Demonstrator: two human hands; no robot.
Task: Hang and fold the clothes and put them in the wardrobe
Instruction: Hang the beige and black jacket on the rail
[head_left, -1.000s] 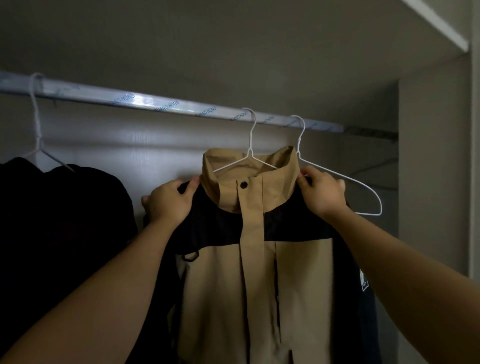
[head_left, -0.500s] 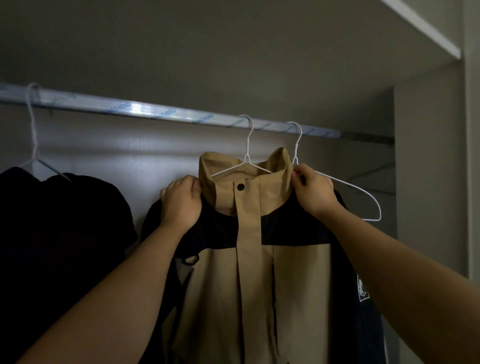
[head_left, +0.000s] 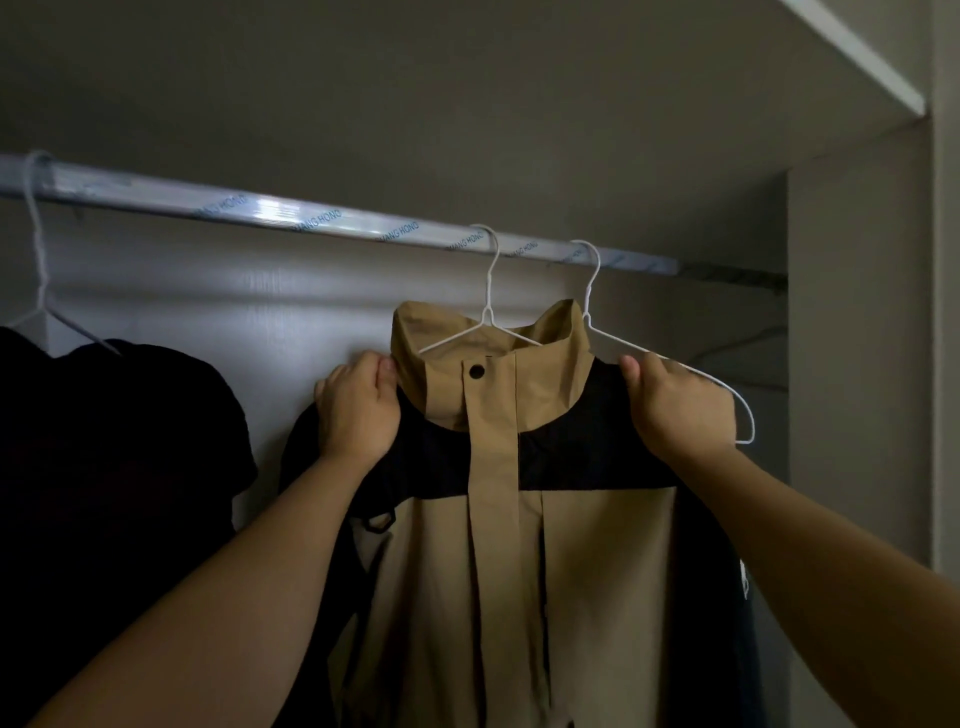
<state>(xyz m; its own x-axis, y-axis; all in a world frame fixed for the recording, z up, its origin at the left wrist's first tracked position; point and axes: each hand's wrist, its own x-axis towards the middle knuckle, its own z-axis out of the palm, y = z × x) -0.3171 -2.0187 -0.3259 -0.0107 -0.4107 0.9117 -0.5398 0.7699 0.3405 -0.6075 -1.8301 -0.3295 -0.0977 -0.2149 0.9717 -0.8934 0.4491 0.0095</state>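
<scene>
Rail wrap: the hanging rail (head_left: 363, 228) carries a clear film printed in blue capitals, 1 word pair repeated along its length.
Clearest print: near the rail's middle it reads roughly "MANG HONG"; the first and last letters are unsure.
Other repeats: only parts such as "ANG HON" can be made out, smeared by glare.
Sleeve badge: a small white badge (head_left: 744, 581) sits on the dark right-side sleeve of the jacket (head_left: 571, 571), too small to read.

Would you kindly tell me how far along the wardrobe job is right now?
Done: a dark garment hangs on the rail, and the tan-and-black jacket is on a hanger hooked there too. In hand: left hand and right hand grip the jacket's shoulders, apparently straightening it. Left: letting go; an empty white hanger waits alongside; any folding is out of view.
</scene>
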